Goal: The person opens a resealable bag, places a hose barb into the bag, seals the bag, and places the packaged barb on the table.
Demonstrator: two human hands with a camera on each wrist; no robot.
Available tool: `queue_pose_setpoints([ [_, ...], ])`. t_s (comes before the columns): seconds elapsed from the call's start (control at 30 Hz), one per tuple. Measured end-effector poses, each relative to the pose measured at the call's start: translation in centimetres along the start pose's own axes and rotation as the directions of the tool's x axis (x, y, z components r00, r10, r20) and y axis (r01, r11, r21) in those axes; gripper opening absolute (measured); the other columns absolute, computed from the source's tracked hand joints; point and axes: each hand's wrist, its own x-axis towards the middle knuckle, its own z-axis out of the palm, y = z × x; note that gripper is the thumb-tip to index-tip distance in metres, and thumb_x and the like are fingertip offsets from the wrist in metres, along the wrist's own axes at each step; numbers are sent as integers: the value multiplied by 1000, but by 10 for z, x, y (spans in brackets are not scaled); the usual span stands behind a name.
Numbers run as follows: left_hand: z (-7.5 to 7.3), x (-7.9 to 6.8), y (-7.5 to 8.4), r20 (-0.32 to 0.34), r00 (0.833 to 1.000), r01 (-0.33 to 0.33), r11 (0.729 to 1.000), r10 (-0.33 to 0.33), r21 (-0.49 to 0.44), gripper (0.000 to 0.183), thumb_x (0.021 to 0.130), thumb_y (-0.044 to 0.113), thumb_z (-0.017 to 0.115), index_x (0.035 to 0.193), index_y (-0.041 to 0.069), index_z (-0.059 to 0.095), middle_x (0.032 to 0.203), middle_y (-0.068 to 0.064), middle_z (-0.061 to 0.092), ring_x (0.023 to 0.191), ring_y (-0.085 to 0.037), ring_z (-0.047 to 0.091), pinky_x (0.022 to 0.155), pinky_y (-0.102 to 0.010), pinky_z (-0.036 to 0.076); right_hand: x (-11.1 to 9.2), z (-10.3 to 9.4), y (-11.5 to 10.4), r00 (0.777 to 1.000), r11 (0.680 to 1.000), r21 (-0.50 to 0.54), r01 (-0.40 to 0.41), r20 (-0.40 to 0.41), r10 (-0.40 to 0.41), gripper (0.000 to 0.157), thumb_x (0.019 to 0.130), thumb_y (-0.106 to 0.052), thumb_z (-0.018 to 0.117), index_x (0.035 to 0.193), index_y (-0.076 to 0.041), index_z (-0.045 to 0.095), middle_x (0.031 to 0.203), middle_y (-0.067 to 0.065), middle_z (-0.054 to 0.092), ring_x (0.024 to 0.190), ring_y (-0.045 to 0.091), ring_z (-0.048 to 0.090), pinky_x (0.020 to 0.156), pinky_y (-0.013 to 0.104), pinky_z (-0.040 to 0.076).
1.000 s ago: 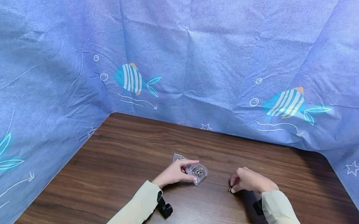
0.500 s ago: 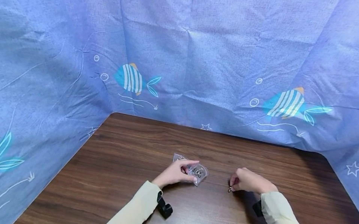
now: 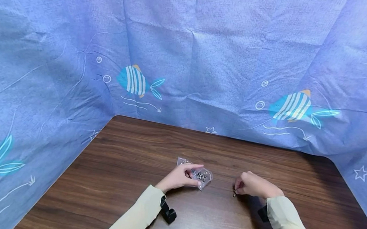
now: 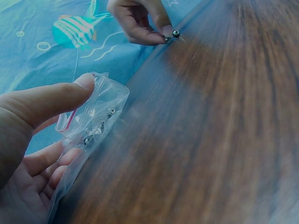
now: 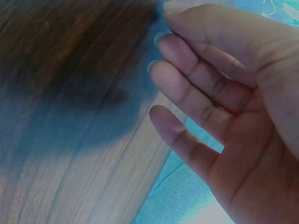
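My left hand (image 3: 180, 176) holds a small clear zip bag (image 4: 110, 91) on the table, thumb on its near side by the pink zip line and fingers behind and under it. Several small shiny metal pieces (image 3: 201, 177) lie inside the bag. To the right, my right hand (image 3: 255, 185) pinches a tiny metal piece (image 4: 176, 33) between thumb and fingertips, close over the tabletop. Its exact kind is too small to make out. In the right wrist view the thumb and bent fingers show, while the piece itself is out of sight.
The brown wood-grain table (image 3: 138, 139) reaches back to a blue fabric curtain (image 3: 224, 65) with printed fish, which also hangs along the left and right sides. Black straps with camera mounts (image 3: 168, 211) sit at both wrists, below pale sleeves.
The right thumb and fingertips have shifted slightly, and the tiny metal piece now shows a little lower beneath them. My left hand and the bag stay in place.
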Motion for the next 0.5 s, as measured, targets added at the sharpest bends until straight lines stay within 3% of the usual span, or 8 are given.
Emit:
queue_pose_setpoints([
  [0.27, 10, 12, -35, -38, 999, 16, 1000, -15, 19, 60, 77, 12, 80, 132, 6, 58, 85, -20, 61, 73, -13, 47, 61, -16, 39, 7, -4, -4, 999, 999, -23, 26, -37, -27, 8, 83, -5, 70, 77, -10, 71, 73, -9, 65, 64, -4, 49, 58, 19, 46],
  [0.5, 10, 14, -41, -40, 999, 8, 1000, -7, 20, 61, 76, 17, 82, 132, 11, 60, 84, -15, 60, 72, -11, 48, 62, -18, 40, 15, -8, -10, 991, 992, -103, 70, -109, -81, 7, 83, -7, 71, 78, -12, 71, 76, -8, 64, 68, -3, 52, 62, 20, 48],
])
